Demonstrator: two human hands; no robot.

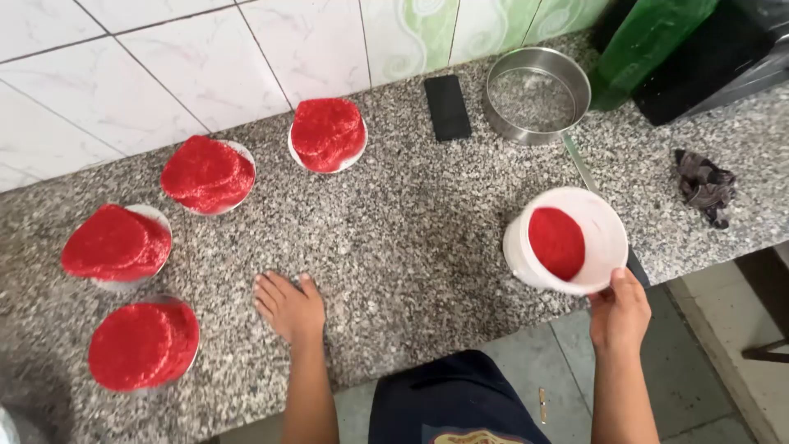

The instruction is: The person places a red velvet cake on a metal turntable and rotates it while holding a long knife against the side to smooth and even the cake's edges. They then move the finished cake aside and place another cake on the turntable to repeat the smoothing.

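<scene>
Right hand gripping white tub of red powder; left hand flat on counter

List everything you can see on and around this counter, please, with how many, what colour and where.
Small bowls: four, pale, heaped with red powder, in an arc on the left of the counter.
White bucket: one, tilted, red powder inside, at the counter's front right edge.
Sieve: one, round, metal, at the back by the wall.
Phone: one, black, lying flat left of the sieve.
Cloth: one, dark, crumpled, far right.
Bottle: one, green, back right corner.
Counter: one, speckled grey granite.
Left hand: resting flat on the counter, empty.
Right hand: gripping the bucket's rim.
</scene>
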